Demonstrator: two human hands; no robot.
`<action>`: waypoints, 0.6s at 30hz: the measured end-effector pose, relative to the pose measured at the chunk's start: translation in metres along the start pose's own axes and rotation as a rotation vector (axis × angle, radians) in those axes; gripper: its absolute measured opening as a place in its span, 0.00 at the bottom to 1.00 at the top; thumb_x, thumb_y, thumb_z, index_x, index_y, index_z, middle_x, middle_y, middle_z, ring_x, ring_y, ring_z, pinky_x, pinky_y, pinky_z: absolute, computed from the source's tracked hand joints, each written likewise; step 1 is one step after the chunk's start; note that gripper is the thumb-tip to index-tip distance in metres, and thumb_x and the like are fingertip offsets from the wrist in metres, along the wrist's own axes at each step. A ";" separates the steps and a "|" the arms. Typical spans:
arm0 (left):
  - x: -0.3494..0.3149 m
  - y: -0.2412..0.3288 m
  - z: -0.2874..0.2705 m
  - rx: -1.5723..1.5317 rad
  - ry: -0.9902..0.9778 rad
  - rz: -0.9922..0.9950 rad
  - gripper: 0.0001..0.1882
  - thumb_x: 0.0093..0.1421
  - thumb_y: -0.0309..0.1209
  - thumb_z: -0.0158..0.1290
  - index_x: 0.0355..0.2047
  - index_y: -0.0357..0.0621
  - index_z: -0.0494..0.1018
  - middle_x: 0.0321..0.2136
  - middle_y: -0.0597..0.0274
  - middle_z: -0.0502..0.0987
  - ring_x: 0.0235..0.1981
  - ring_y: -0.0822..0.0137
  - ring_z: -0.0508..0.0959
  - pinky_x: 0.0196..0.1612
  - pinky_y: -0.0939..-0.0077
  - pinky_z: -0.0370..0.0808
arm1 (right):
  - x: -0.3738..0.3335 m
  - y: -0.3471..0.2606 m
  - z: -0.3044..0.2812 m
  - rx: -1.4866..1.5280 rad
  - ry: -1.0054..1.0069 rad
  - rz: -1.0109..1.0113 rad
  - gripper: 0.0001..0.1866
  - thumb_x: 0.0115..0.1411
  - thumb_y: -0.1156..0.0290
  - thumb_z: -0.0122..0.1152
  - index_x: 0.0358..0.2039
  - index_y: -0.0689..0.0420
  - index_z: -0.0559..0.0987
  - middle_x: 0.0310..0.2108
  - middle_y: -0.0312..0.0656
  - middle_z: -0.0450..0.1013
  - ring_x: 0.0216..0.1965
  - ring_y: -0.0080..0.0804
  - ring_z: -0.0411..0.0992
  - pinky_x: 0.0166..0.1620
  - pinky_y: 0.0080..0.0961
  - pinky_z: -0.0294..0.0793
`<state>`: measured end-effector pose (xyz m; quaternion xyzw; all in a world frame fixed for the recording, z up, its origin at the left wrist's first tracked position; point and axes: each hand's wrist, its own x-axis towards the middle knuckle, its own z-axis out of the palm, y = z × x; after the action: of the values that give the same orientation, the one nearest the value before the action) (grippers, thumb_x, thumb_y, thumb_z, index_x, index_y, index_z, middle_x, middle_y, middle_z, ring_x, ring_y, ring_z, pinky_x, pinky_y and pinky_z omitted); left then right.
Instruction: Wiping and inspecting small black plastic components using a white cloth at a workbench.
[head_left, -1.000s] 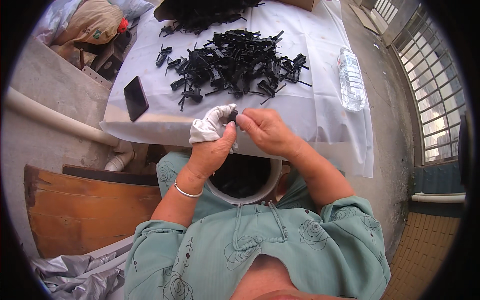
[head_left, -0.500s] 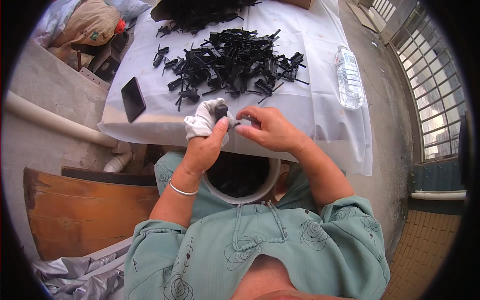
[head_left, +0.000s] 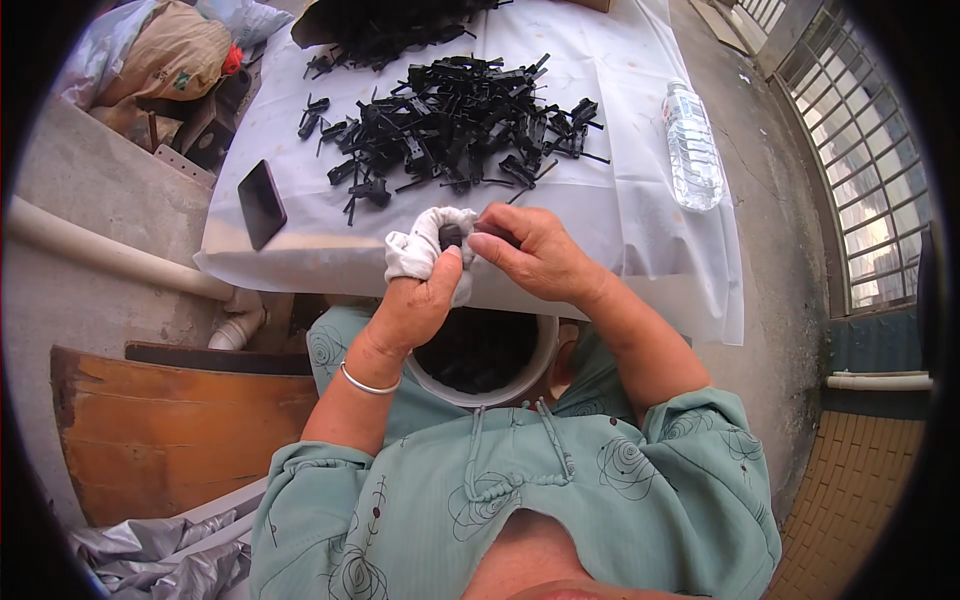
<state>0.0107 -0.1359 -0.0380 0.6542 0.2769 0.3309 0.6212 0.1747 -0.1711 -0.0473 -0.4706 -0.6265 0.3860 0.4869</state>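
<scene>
head | left hand (head_left: 420, 300) is closing around a white cloth (head_left: 425, 245), cushioning a small dark part (head_left: 452, 236) | right hand (head_left: 530, 252) is pinching that part, both hovering at the counter (head_left: 620, 215) edge above a white bucket (head_left: 545, 345) | black plastic pieces (head_left: 450, 125) are lying heaped, angular and matte, beside a clear bottle (head_left: 692, 145) and a phone (head_left: 261, 203)

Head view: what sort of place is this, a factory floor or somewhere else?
Probably a makeshift outdoor or balcony work spot at a home, not a factory: a cloth-covered table heaped with small black plastic parts, bare concrete floor, a barred railing.
</scene>
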 end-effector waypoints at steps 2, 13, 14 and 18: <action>0.002 -0.002 0.000 0.007 0.045 0.036 0.15 0.56 0.22 0.40 0.45 0.37 0.62 0.30 0.66 0.68 0.30 0.79 0.65 0.34 0.85 0.66 | -0.001 0.001 0.001 -0.066 -0.012 -0.031 0.08 0.57 0.70 0.53 0.26 0.61 0.71 0.16 0.39 0.63 0.18 0.27 0.59 0.23 0.23 0.62; -0.004 0.004 0.007 0.442 -0.004 0.014 0.13 0.54 0.22 0.43 0.42 0.35 0.65 0.34 0.55 0.70 0.36 0.67 0.69 0.42 0.78 0.66 | -0.004 0.006 0.002 -0.107 -0.024 -0.022 0.12 0.59 0.70 0.49 0.21 0.63 0.71 0.15 0.41 0.64 0.17 0.26 0.58 0.24 0.24 0.62; -0.004 0.004 0.002 0.442 -0.006 0.014 0.13 0.54 0.22 0.43 0.42 0.35 0.65 0.34 0.55 0.70 0.36 0.67 0.69 0.42 0.78 0.66 | -0.003 0.004 -0.010 -0.193 -0.075 0.017 0.10 0.58 0.70 0.50 0.23 0.62 0.71 0.15 0.42 0.66 0.18 0.29 0.61 0.25 0.26 0.64; 0.001 0.007 -0.009 1.033 -0.186 0.418 0.15 0.55 0.29 0.51 0.43 0.38 0.69 0.37 0.52 0.72 0.36 0.57 0.73 0.42 0.75 0.70 | 0.005 0.020 -0.045 -0.713 0.398 -0.039 0.08 0.56 0.68 0.52 0.32 0.59 0.72 0.19 0.47 0.70 0.22 0.39 0.70 0.27 0.32 0.68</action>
<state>0.0038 -0.1303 -0.0306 0.9406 0.2118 0.2094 0.1631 0.2220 -0.1604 -0.0550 -0.6633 -0.6234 0.0367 0.4124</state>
